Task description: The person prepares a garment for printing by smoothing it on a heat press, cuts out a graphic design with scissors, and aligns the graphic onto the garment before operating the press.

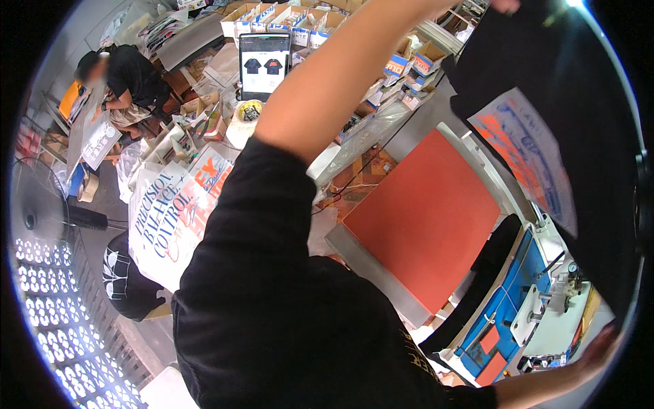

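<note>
A black T-shirt [545, 61] hangs raised along the right side, with a translucent print sheet [528, 153] in orange and blue lying against it. My left arm reaches up across the view. My left hand [505, 6] is mostly cut off by the top edge; its visible fingers close on the shirt's upper part. At the lower right, my right hand [601, 349] grips the shirt's lower edge, its fingers partly hidden. Below the shirt is a heat press with a bare orange-red pad [426, 218]. Its blue-framed section with a gauge [501, 307] stands nearer my right arm.
A tablet [264, 65] showing two black shirts stands on the cluttered table, beside a tape roll [250, 111]. Open cardboard boxes [293, 20] line the back. Printed sheets [167, 218] lie left. A fan [41, 204] stands far left; another person [133, 82] sits beyond.
</note>
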`<state>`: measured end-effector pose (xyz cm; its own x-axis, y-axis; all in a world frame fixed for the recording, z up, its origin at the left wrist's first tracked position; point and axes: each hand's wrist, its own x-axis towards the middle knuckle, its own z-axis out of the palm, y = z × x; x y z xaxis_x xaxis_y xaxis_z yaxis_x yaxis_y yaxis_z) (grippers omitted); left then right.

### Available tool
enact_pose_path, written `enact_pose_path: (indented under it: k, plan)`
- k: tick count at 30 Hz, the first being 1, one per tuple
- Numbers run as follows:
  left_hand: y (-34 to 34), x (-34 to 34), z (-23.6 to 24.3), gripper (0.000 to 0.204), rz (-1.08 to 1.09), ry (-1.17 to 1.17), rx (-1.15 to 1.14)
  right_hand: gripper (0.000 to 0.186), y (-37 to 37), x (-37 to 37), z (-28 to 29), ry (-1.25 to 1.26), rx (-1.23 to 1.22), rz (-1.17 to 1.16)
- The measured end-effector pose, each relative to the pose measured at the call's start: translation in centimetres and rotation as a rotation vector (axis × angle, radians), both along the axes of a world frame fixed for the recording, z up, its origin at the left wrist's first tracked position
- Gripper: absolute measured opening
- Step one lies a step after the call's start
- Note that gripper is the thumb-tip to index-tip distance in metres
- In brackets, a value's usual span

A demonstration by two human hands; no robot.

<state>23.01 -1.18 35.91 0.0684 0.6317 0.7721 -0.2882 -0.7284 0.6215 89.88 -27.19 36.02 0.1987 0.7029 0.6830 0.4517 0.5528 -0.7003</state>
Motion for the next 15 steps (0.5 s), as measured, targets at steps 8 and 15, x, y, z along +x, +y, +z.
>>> enact_pose_path:
  k: [8, 15]
  plan:
    - [-8.9, -2.4, -28.9, 0.028, 0.083, 0.262, -0.820, 0.009, -9.3, -17.9, -30.2, -0.065, -0.838, -0.365]
    - [-10.0, -3.4, -43.4, 0.032, -0.076, 0.912, -1.252, 0.044, -13.0, -17.1, -46.1, 0.585, -1.176, -0.417]
